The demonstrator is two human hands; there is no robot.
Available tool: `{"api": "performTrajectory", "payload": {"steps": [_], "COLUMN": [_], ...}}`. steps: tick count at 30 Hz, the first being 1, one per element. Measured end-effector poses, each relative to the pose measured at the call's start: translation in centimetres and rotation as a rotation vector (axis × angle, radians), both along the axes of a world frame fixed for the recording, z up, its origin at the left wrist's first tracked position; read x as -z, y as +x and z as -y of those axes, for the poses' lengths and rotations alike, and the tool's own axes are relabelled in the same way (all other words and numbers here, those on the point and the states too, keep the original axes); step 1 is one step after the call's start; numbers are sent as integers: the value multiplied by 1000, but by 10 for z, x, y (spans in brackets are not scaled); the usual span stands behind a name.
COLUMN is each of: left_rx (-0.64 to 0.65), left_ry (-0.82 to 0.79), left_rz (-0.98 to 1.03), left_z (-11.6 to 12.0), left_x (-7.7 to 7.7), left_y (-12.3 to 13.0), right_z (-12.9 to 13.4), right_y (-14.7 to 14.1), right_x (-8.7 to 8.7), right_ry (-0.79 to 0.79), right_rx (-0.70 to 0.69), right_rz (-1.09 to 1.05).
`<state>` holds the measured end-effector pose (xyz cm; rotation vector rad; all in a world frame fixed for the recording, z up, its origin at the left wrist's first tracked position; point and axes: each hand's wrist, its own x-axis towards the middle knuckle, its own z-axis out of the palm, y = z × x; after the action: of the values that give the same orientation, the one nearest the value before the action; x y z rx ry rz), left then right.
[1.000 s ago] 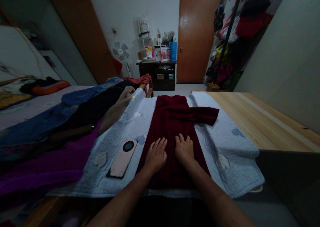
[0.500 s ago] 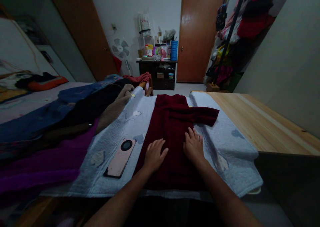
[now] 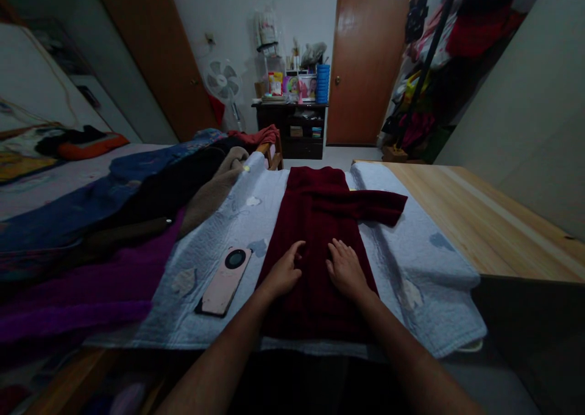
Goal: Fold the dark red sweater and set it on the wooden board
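Observation:
A dark red knitted garment [image 3: 320,220] lies on a pale blue quilted cloth [image 3: 434,269], its one visible sleeve pointing right. On the garment's left part rests my left hand [image 3: 286,272], turned partly on its side, thumb and fingers apart, holding nothing. My right hand [image 3: 346,269] lies palm down on the right part of the garment, fingers extended and empty. Left of my left hand, a pink phone [image 3: 223,284] with a round black camera ring lies on the quilted cloth.
Purple cloth [image 3: 105,281], a brown fleece [image 3: 210,198] and dark clothes are heaped at the left. A wooden board [image 3: 479,220] extends at the right. Farther back stand a fan [image 3: 223,80] and a black cabinet [image 3: 290,131].
Both hands have moved closer together over the garment; the left has turned more onto its side. The right has slid inward from the garment's right edge. The view has shifted slightly.

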<state>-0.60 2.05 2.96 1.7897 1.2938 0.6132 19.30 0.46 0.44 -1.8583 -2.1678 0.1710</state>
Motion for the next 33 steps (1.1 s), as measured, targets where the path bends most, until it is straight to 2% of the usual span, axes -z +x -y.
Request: {"api": "performTrajectory", "payload": {"steps": [4,9,13,20,24,28,33], "left_rx": [22,78,65,-7,57,105,197], "left_ry": [29,166,224,203,169,146,250], "left_rz": [118,-7,-80,-178,-162,-197,-210], "left_z": [1,16,27,27,28,32,42], "left_x": [4,2,-3,-6,-8,-9,-12], "left_y": [-10,-7,0,3,3,2,2], "right_z": [16,50,67,66,67,71,68], "right_y": [-2,-3,-1,2,1,0,2], "right_x": [-10,-24,-27,-35,-41,-38,-37], "right_ry": [-105,-199,-217,-185,-206,-216,-198], "right_rx": [-99,-232,-291,-195,-267,-299,-355], "right_rz": [-70,-117,-153,-242,-241,-190,-95]}}
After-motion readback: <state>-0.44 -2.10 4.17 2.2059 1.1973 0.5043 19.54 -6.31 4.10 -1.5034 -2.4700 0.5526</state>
